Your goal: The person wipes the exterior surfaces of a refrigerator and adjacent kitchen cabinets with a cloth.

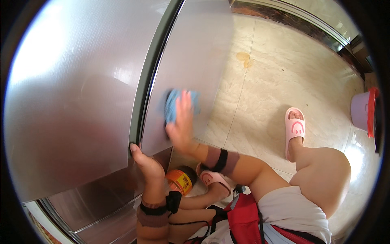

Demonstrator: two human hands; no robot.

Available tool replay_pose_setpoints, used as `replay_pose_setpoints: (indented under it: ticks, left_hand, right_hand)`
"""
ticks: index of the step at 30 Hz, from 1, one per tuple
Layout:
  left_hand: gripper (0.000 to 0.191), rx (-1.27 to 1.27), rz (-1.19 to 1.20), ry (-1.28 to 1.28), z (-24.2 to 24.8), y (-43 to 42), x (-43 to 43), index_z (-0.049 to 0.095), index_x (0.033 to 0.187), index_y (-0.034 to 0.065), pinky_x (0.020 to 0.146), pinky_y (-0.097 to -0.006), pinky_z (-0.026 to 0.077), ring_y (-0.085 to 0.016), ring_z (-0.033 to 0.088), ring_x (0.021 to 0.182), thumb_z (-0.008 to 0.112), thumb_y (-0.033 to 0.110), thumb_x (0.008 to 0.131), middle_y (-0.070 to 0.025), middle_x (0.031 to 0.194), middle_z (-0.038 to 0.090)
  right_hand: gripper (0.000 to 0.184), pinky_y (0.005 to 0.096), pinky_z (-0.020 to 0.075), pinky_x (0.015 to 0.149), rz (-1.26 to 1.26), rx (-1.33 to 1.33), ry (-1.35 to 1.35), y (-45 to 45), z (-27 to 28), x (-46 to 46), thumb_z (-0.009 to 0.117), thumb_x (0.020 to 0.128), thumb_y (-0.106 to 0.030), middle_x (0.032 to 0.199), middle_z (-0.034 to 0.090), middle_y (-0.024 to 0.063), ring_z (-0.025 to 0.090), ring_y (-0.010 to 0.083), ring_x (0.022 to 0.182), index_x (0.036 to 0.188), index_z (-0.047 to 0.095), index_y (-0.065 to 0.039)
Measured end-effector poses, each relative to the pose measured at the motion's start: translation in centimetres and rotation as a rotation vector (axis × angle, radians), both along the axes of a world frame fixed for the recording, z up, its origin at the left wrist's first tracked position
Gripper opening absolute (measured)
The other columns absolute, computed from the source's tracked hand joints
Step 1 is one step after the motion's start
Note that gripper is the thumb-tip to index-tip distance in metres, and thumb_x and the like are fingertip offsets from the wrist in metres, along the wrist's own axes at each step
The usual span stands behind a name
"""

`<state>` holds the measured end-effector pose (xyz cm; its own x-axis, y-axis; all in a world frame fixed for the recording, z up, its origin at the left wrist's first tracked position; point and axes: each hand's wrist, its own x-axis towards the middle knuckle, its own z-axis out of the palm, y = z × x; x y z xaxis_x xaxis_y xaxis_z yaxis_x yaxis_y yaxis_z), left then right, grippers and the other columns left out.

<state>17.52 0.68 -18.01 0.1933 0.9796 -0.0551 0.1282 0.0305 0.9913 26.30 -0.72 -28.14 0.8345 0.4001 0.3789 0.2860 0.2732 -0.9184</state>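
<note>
My right hand [182, 122], blurred, lies with its fingers extended over a blue cloth [172, 106]. The cloth is against the silvery metal door panel [198, 55], which looks like part of a refrigerator. A dark edge shows beside the cloth; I cannot tell what it is. My left hand [149, 164] grips the lower end of the grey door edge strip [143, 91], thumb in front and the other fingers mostly hidden. Left of that strip, a wide brushed-metal door [85, 106] fills the view. Both forearms wear brownish bands with black straps.
An orange plastic jar [179, 181] with a dark lid and a label lies on the tiled floor [268, 73] near my pink slipper [213, 180]. My other slipper [295, 131] is farther right. A yellowish stain [244, 59] marks the tiles. A lilac bucket [360, 109] stands at the right.
</note>
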Motion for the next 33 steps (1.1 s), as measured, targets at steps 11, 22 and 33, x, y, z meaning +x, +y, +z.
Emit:
replay_pose_setpoints:
  ticks: [11, 22, 33]
  left_hand:
    - [0.066, 0.028, -0.056, 0.085, -0.3, 0.4, -0.8, 0.047, 0.135, 0.0037, 0.104, -0.0399, 0.038, -0.026, 0.05, 0.122, 0.034, 0.056, 0.098, -0.0101, 0.134, 0.052]
    - [0.068, 0.067, -0.194, 0.029, -0.7, 1.1, -1.4, 0.038, 0.144, 0.0051, 0.11, -0.0431, 0.033, -0.026, 0.041, 0.135, 0.036, 0.055, 0.098, -0.0109, 0.146, 0.043]
    - [0.072, 0.043, -0.073, 0.105, -1.2, 1.0, -1.4, 0.038, 0.144, 0.0059, 0.108, -0.042, 0.036, -0.027, 0.044, 0.132, 0.034, 0.061, 0.097, -0.0109, 0.143, 0.045]
  right_hand:
    - [0.072, 0.0644, -0.0007, 0.113, -0.07, -0.089, 0.165, 1.7, 0.6, 5.3, 0.043, 0.097, -0.04, 0.162, 0.006, 0.022, 0.003, 0.042, 0.149, 0.155, 0.016, -0.007]
    - [0.048, 0.0668, 0.0, 0.112, 0.096, 0.108, -0.533, -0.7, 4.1, 2.5, 0.039, 0.098, -0.048, 0.154, 0.035, 0.0124, 0.019, 0.041, 0.146, 0.127, 0.061, -0.017]
    - [0.039, 0.0707, 0.004, 0.109, -0.05, 0.098, -0.44, 0.7, 6.2, 8.2, 0.047, 0.095, -0.042, 0.148, 0.039, 0.0146, 0.022, 0.0452, 0.143, 0.118, 0.059, -0.014]
